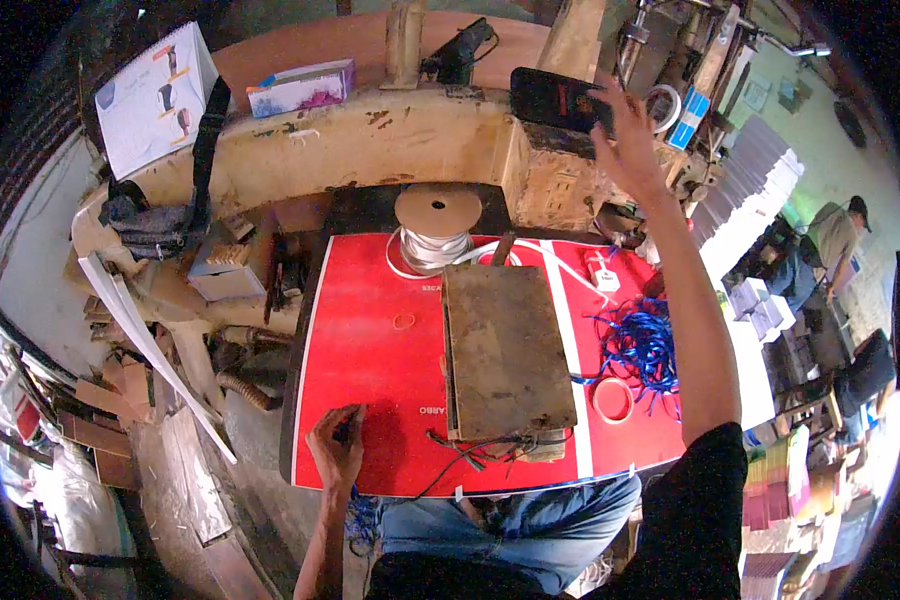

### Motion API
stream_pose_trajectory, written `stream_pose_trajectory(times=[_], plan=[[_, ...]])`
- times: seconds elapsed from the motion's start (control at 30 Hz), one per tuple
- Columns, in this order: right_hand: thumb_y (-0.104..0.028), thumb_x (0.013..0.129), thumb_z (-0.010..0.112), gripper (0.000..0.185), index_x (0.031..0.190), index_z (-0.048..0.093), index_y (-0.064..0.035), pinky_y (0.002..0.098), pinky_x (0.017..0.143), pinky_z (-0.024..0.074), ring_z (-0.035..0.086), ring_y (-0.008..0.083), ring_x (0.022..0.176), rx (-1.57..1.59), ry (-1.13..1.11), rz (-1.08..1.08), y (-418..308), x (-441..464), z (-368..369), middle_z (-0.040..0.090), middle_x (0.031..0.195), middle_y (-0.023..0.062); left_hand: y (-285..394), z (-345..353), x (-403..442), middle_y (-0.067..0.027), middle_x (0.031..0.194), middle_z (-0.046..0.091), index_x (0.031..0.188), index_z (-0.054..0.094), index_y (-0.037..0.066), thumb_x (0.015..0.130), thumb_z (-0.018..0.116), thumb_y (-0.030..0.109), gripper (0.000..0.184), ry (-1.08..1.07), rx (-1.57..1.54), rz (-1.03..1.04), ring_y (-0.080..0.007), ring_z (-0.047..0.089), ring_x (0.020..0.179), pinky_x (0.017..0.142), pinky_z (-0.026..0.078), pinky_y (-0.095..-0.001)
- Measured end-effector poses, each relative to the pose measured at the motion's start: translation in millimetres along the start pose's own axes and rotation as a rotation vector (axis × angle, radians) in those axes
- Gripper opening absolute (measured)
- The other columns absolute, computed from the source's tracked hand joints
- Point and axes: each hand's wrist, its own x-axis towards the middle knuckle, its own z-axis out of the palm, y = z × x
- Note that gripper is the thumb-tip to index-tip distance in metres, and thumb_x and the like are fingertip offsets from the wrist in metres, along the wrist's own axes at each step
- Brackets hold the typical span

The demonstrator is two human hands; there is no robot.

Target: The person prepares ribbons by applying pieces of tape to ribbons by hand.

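My right hand [625, 145] is stretched out at the back right, fingers apart, beside a flat black case [550, 98] on the wooden ledge. Whether the fingertips touch the case I cannot tell. At the front left, my left hand [336, 448] is curled over the red sheet [370, 330]. Its thumb and fingers come together, and a dark spot between them is too small to name. Right of that hand lies a worn wooden board [510, 345] with dark cords [480, 448] at its near edge. A blue ribbon tangle [638, 345] lies below my right forearm.
Behind the board stands a spool of white cord [436, 235]. A tape ring [612, 400] and a small white-and-red box [602, 272] lie on the right. A desk calendar [160, 100] and a tissue-like box [302, 88] stand on the ledge. Another person [832, 245] is at far right.
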Motion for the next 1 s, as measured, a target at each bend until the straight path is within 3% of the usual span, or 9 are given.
stream_pose_trajectory(times=[0.1, 0.43, 0.53, 0.63, 0.7, 0.77, 0.83, 0.9, 1.0], plan=[[-0.007, 0.087, 0.056, 0.078, 0.156, 0.019, -0.0144, 0.0635, 0.113, 0.0192, 0.036, 0.0355, 0.135, -0.017, -0.136, 0.095, -19.6, 1.6, 2.2, 0.055, 0.141, 0.0013, -6.1, -0.4, 1.7, -0.0142, 0.080, 0.071, 0.093, 0.073, -0.002, 0.086, 0.073, 0.008, 0.011, -0.015, 0.104, 0.081, -0.0157, 0.066, 0.070, 0.064, 0.050, -0.0299], [-0.005, 0.084, 0.055, 0.082, 0.156, 0.018, -0.0165, 0.0606, 0.111, 0.0208, 0.039, 0.0343, 0.132, -0.001, -0.144, 0.023, -25.2, 3.9, -0.6, 0.055, 0.142, 0.0009, -1.3, -0.6, 0.8, -0.0120, 0.077, 0.070, 0.091, 0.073, -0.002, 0.087, 0.073, 0.009, 0.012, 0.006, 0.055, 0.019, -0.0134, 0.063, 0.066, 0.061, 0.048, -0.0286], [-0.006, 0.082, 0.058, 0.082, 0.155, 0.021, -0.0158, 0.0602, 0.111, 0.0201, 0.037, 0.0351, 0.132, -0.025, -0.094, 0.028, -32.7, 4.5, -7.3, 0.055, 0.142, 0.0041, -1.1, -2.2, 1.4, -0.0113, 0.075, 0.069, 0.091, 0.074, -0.001, 0.087, 0.074, 0.010, 0.012, 0.006, 0.045, 0.055, -0.0105, 0.061, 0.065, 0.060, 0.046, -0.0279], [-0.009, 0.086, 0.062, 0.066, 0.147, 0.039, -0.0123, 0.0536, 0.109, 0.0307, 0.046, 0.0329, 0.127, -0.139, 0.037, 0.102, -51.1, -7.7, -32.5, 0.058, 0.138, 0.0071, -0.1, -4.0, -2.2, -0.0082, 0.075, 0.069, 0.092, 0.074, 0.000, 0.087, 0.076, 0.011, 0.013, -0.039, 0.050, 0.008, -0.0079, 0.059, 0.066, 0.059, 0.045, -0.0263], [-0.012, 0.089, 0.066, 0.044, 0.132, 0.058, -0.0083, 0.0398, 0.098, 0.0458, 0.059, 0.0255, 0.114, 0.157, 0.112, 0.163, -86.2, -26.4, -73.6, 0.065, 0.127, 0.0070, 17.6, -14.6, -6.7, -0.0049, 0.077, 0.070, 0.098, 0.074, 0.001, 0.086, 0.077, 0.011, 0.016, -0.109, -0.239, -0.194, -0.0063, 0.059, 0.067, 0.059, 0.044, -0.0233], [-0.008, 0.089, 0.069, 0.029, 0.118, 0.067, -0.0044, 0.0275, 0.085, 0.0510, 0.065, 0.0182, 0.098, 0.326, 0.026, 0.362, -150.0, -58.4, -124.4, 0.070, 0.113, 0.0067, 70.8, -21.8, -20.2, -0.0048, 0.080, 0.070, 0.102, 0.072, -0.002, 0.086, 0.077, 0.008, 0.019, -0.170, -0.416, -0.212, -0.0071, 0.060, 0.067, 0.060, 0.046, -0.0211], [-0.001, 0.085, 0.070, 0.025, 0.110, 0.070, -0.0004, 0.0259, 0.079, 0.0509, 0.065, 0.0150, 0.089, 0.339, -0.034, 0.532, -215.2, -96.1, -167.4, 0.071, 0.103, 0.0096, 106.9, -30.8, -44.9, -0.0061, 0.080, 0.070, 0.101, 0.071, -0.002, 0.086, 0.076, 0.006, 0.018, -0.181, -0.482, -0.299, -0.0078, 0.061, 0.067, 0.060, 0.047, -0.0211], [0.005, 0.082, 0.071, 0.020, 0.101, 0.071, 0.0034, 0.0265, 0.075, 0.0509, 0.065, 0.0146, 0.082, 0.572, -0.134, 0.558, -248.3, -147.7, -194.2, 0.071, 0.097, 0.0126, 124.2, -27.5, -59.7, -0.0087, 0.080, 0.071, 0.094, 0.070, -0.003, 0.085, 0.076, 0.002, 0.012, -0.385, -0.709, -0.212, -0.0095, 0.062, 0.067, 0.060, 0.049, -0.0228], [-0.007, 0.081, 0.078, 0.014, 0.095, 0.074, -0.0034, 0.0280, 0.067, 0.0518, 0.068, 0.0153, 0.074, 0.867, -0.314, 0.887, -291.0, -178.4, -206.6, 0.072, 0.082, 0.0084, 143.1, -20.9, -74.3, -0.0109, 0.081, 0.071, 0.089, 0.069, -0.003, 0.084, 0.076, -0.001, 0.010, -0.501, -0.770, -0.254, -0.0107, 0.063, 0.066, 0.058, 0.050, -0.0236]])
